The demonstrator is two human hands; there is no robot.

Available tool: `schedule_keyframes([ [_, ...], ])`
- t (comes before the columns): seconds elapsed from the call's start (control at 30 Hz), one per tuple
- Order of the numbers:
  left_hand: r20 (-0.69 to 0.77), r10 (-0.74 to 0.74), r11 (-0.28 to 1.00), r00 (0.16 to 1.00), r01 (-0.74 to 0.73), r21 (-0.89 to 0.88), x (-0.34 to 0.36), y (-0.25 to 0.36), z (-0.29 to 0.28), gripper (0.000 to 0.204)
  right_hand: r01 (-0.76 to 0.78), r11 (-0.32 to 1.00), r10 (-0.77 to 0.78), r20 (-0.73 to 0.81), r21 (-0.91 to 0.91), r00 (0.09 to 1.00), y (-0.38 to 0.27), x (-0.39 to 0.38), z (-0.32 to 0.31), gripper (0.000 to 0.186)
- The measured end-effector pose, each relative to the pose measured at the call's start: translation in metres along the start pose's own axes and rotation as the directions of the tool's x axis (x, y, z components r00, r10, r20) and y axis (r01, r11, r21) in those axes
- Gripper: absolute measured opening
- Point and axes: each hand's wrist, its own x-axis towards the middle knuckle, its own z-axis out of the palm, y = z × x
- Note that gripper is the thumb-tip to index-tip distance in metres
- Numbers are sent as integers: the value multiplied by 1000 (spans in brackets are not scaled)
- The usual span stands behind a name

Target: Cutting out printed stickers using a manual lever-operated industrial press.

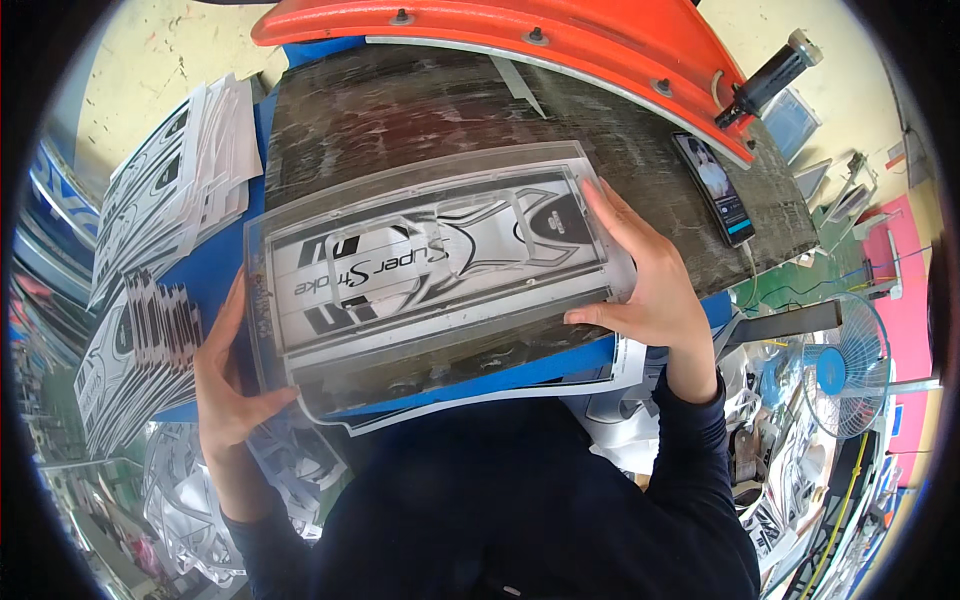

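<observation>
A clear plastic template [350, 335] with cut-outs and a raised rim lies at an angle over a printed black-and-white graphic sheet [480, 235] on a dark, scuffed board [400, 110]. My left hand [235, 390] grips the template's left edge, thumb near its lower corner and fingers along the side. My right hand [640, 270] holds the right end, fingers on the upper edge and thumb at the lower edge. Below the template, a white paper sheet [480, 398] curls over the front edge of the blue worktop [500, 372].
Stacks of printed sheets [170, 170] sit at the left. Across the back runs a red metal press frame [480, 25] with a black handle [760, 85]. A phone [712, 190] with a cable lies at right, near a fan [840, 365]. Paper scraps [200, 500] heap below.
</observation>
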Motion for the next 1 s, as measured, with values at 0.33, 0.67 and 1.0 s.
schedule_keyframes([
  [0.33, -10, -21, 1000, 1000, 21, -10, -3, -2, -2, 116, -2, 1000, 2, -11, 18, 1000, 1, 1, 1, 116],
  [0.67, -17, -47, 999, 999, 47, -1, -3, 1, -1, 115, -8, 1000, 8, 2, 3, 1000, 1, 0, 1, 116],
  [1.0, -16, -20, 1000, 1000, 19, -23, -2, 0, 0, 115, -10, 1000, 10, 7, -13, 1000, -1, 0, -1, 116],
])
